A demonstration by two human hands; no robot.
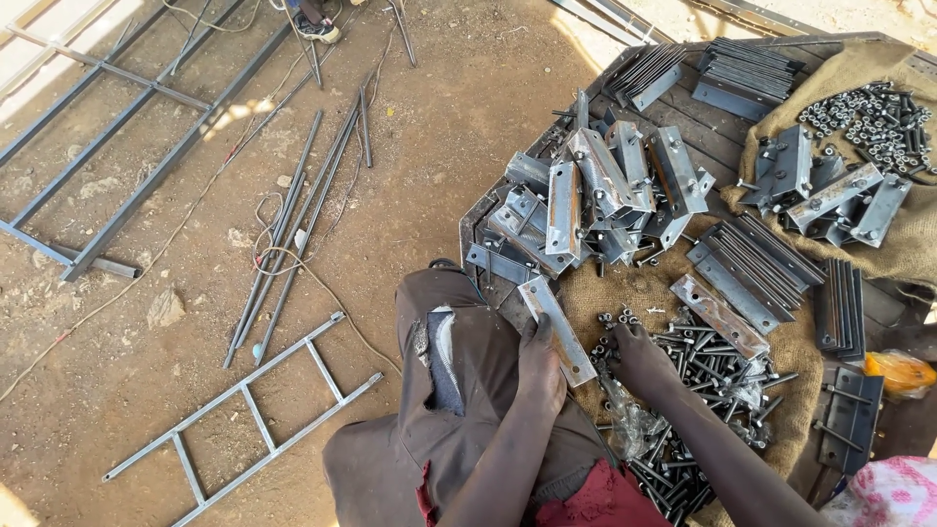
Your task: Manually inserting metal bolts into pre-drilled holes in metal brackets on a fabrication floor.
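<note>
Both forearms extend forward and down from lower frame, roughly parallel. Left hand [540, 364] is closed, fingers curled, knuckles up. Right hand [639, 357] is palm down, fingers bent, just beside the left.

A welded steel grid frame [107, 146] lies on the dirt at upper left, loose steel rods [293, 224] at centre left, a small ladder-shaped frame [244, 415] at lower left, and an orange bag [898, 373] at the right edge.

Open burlap sacking [625, 288] is left between the heaped grey steel brackets [595, 195] and the loose dark bolts [703, 361]; elsewhere passage is blocked.
</note>
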